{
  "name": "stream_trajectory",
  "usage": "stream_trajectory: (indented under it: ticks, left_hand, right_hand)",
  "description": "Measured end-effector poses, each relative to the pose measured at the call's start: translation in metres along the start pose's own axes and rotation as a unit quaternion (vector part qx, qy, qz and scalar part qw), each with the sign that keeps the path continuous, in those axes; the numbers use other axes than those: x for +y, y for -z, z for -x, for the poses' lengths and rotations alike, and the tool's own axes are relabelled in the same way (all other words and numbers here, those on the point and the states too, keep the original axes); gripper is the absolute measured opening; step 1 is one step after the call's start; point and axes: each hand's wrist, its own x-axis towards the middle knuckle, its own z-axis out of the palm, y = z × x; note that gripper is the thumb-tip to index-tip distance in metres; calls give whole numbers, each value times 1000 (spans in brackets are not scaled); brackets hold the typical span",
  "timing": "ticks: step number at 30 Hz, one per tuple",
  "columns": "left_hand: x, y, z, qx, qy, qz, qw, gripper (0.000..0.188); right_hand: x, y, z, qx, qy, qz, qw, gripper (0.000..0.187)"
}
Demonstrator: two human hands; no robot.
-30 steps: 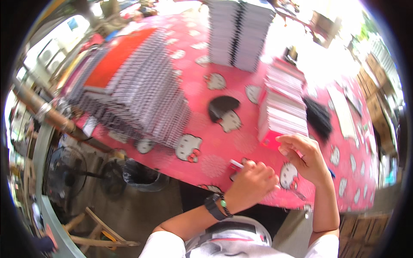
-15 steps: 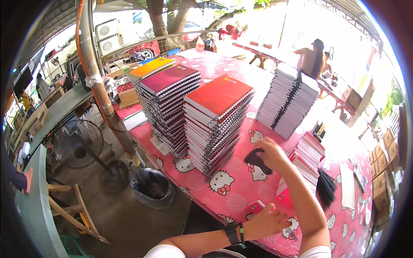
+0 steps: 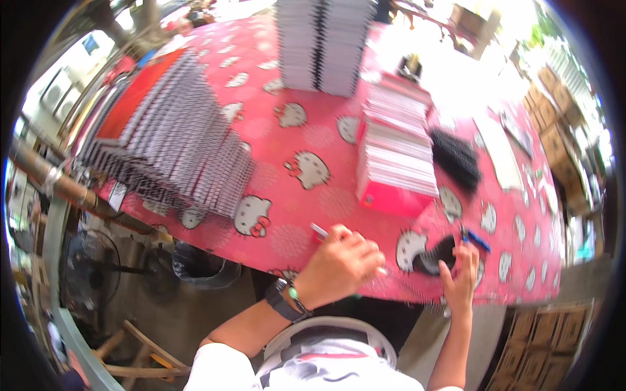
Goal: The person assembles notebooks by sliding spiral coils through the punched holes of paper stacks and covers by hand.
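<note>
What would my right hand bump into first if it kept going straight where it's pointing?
Probably the blue-handled tool lying just ahead of your right hand; the black piece is off to the hand's left. Depth is unclear, so it might pass above the tool.

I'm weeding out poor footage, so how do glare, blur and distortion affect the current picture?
Head view: glare bleaches the far right part of the pink tablecloth nearly white; head view: blur softens the spiral-bound notebooks and the black piece by the right hand; head view: the fisheye lens curves the table edge, and the picture's corners are black.
</note>
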Motion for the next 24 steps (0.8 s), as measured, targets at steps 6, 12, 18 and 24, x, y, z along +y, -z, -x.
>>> stream_trajectory:
  ticks: [6,12,18,24]
  left_hand:
    - [-1,2,-4,-28,3,-12,1000,21]
    - [-15,3,1,14,30,-38,999,26]
    - [-13,1,4,5,34,-4,999,23]
    - [-14,0,5,3,22,4,1000,27]
  right_hand:
    - [-9,13,-23,-190,88,-23,978,71]
    - [-5,2,-32,-175,58,-29,982,63]
    - [-57,1,-45,-299,124,-620,714,52]
    - [-62,-8,-55,-291,24,-590,753,46]
